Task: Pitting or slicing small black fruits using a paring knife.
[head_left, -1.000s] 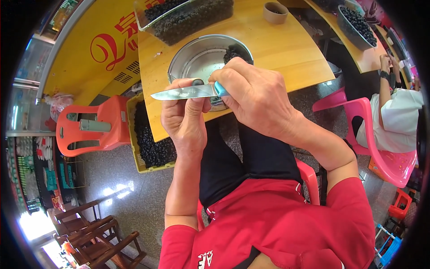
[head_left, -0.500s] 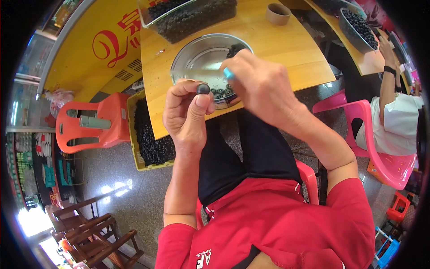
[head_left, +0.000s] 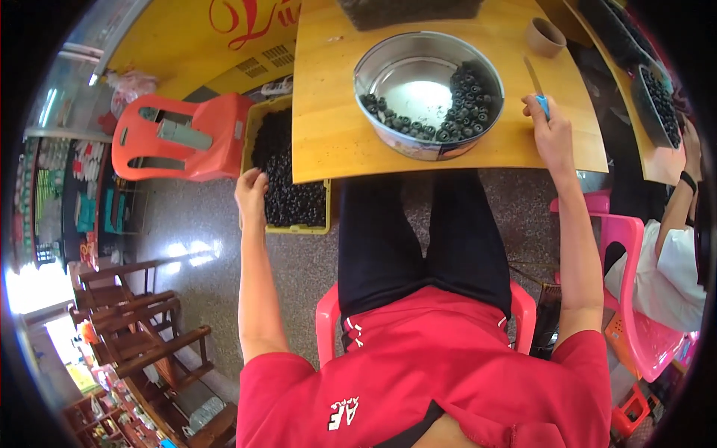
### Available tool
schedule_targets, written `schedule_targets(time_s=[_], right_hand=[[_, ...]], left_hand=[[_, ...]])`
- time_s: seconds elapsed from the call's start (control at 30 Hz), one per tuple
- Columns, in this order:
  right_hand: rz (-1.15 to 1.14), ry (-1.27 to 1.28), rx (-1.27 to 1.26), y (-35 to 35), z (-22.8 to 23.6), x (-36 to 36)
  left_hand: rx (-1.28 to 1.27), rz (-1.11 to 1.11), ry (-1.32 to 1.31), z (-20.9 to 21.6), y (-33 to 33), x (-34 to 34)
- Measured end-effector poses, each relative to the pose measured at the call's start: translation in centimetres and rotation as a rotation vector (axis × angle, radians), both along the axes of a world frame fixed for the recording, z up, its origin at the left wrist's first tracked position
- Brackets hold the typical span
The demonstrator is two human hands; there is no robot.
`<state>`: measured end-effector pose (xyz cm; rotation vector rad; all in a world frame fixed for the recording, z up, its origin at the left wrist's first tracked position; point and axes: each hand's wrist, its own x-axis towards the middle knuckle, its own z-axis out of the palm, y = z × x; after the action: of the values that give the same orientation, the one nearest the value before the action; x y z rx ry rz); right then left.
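Note:
My left hand (head_left: 252,193) hovers over the near left side of a yellow crate (head_left: 302,228) filled with small dark round fruits (head_left: 287,175). Its fingers are curled together, and whatever they hold, if anything, cannot be made out. By the table's right side, my right hand (head_left: 554,140) is closed around the blue handle of a small knife (head_left: 532,76), its thin blade pointing away from me. Between the hands, a round metal basin (head_left: 387,134) stands on the table, with dark fruits (head_left: 467,104) along its right and near sides; several show pale ring-like openings.
The wooden table (head_left: 328,97) also bears a dark-filled container (head_left: 411,11) at the far edge and a brown cup (head_left: 546,37). An orange chair (head_left: 216,138) holding a grey-green object stands left. At right, another person's hand (head_left: 691,142) is beside a bowl of dark fruits (head_left: 661,104).
My left hand, which held a dark fruit over the basin's near edge, has moved left and down to the crate. My right hand has swung right with the knife, away from the basin.

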<state>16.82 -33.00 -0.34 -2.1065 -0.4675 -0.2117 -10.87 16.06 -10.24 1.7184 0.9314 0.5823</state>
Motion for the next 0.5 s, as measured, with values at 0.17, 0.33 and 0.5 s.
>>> schedule_targets(time_s=[0.17, 0.33, 0.5], right_hand=[[-0.060, 0.029, 0.041, -0.6, 0.4, 0.0], [-0.074, 0.004, 0.037, -0.3, 0.2, -0.4], [-0.045, -0.141, -0.100, 0.2, -0.2, -0.7]], left_hand=[[0.170, -0.127, -0.174, 9.9, -6.9, 5.1], [0.661, -0.930, -0.178, 20.8, -15.0, 11.5], [1.328, -1.388, 0.095, 22.0, -17.7, 19.2]])
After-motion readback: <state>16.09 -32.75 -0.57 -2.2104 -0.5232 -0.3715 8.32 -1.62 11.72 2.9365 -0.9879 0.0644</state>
